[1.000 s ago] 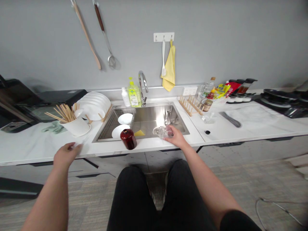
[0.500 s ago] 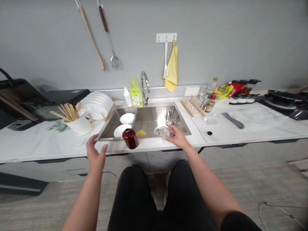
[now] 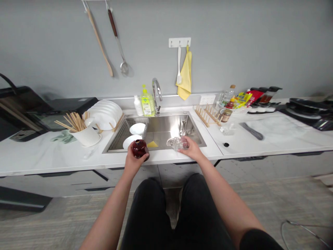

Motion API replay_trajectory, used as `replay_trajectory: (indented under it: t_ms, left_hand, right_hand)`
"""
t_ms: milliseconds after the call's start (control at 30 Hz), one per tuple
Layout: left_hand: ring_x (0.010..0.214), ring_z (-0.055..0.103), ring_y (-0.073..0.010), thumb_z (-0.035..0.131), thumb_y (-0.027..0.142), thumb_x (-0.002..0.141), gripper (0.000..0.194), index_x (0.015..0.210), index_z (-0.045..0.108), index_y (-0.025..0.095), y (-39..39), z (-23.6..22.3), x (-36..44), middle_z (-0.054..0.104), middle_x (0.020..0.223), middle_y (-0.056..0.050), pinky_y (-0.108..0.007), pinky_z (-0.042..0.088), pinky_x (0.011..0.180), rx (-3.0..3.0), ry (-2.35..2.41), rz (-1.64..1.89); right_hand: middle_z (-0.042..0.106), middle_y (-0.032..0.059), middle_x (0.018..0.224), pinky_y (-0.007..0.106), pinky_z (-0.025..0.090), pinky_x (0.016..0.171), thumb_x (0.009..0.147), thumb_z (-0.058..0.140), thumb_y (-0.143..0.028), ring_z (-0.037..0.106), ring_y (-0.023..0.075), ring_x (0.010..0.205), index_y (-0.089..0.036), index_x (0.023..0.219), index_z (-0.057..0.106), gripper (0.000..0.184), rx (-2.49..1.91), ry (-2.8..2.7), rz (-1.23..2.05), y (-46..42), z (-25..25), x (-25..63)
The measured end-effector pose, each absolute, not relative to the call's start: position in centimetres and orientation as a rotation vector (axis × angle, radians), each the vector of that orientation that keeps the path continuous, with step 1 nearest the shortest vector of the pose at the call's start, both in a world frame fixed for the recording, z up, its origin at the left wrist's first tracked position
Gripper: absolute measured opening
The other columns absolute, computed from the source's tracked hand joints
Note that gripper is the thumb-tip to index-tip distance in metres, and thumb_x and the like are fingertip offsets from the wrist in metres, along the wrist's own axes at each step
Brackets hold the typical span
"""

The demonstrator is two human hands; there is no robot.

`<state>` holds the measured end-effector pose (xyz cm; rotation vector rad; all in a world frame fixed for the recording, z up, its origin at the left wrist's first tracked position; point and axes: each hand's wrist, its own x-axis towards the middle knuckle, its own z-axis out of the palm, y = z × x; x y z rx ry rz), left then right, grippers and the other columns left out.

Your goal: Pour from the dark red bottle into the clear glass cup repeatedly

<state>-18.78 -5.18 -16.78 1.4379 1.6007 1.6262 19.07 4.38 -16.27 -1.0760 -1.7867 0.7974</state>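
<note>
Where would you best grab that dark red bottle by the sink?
Around its round belly, from the near side, as the left hand does on the dark red bottle. The belly looks wider than the short, narrow neck, so fingers wrap it securely, and the near side faces the person, away from the sink.

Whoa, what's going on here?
A person is at a steel sink. Their left hand grips a dark red bottle by the sink's front edge, and their right hand holds a clear glass cup over the sink. White plates lie on a wire rack in the sink.
</note>
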Motion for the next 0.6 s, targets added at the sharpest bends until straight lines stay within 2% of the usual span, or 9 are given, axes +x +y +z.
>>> replay_trajectory:
  t_ms: [167, 300, 433, 600]
  left_hand:
    - [0.130, 0.078, -0.0368, 0.104, 0.048, 0.068, 0.097, 0.151, 0.059, 0.026, -4.6, -15.8, -18.9, 0.076, 0.141, -0.014, -0.059, 0.062, 0.119, 1.424, 1.607, 1.612]
    - [0.128, 0.078, -0.0349, 0.104, 0.049, 0.069, 0.096, 0.150, 0.059, 0.024, -2.8, -14.2, -18.7, 0.075, 0.142, -0.014, -0.057, 0.062, 0.117, 1.493, 1.590, 1.641]
    - [0.122, 0.079, -0.0338, 0.103, 0.047, 0.068, 0.093, 0.147, 0.058, 0.026, 0.4, -12.5, -17.6, 0.077, 0.136, -0.011, -0.054, 0.065, 0.112, 1.565, 1.621, 1.640]
    - [0.126, 0.079, -0.0332, 0.101, 0.042, 0.073, 0.089, 0.149, 0.057, 0.025, 5.8, -12.2, -15.5, 0.076, 0.140, -0.013, -0.055, 0.063, 0.115, 1.644, 1.506, 1.656]
  right_hand:
    - [0.080, 0.0132, 0.135, 0.051, 0.069, 0.102, 0.071, 0.103, -0.052, 0.081, 0.0317, 0.108, -0.026, 0.143, 0.068, 0.085, -1.040, -1.760, 0.814, 4.5, -16.6, 18.9]
    - [0.077, 0.0137, 0.139, 0.052, 0.068, 0.107, 0.072, 0.102, -0.051, 0.080, 0.0326, 0.115, -0.026, 0.140, 0.066, 0.081, -0.985, -1.741, 0.823, 4.7, -16.9, 18.8]
    - [0.080, 0.0087, 0.123, 0.054, 0.068, 0.105, 0.073, 0.099, -0.050, 0.082, 0.0301, 0.105, -0.027, 0.133, 0.062, 0.074, -1.006, -1.681, 0.872, 6.1, -16.7, 18.7]
    - [0.081, 0.0073, 0.121, 0.052, 0.066, 0.106, 0.072, 0.102, -0.053, 0.081, 0.0296, 0.109, -0.028, 0.128, 0.065, 0.072, -0.995, -1.691, 0.941, 10.0, -15.5, 17.6]
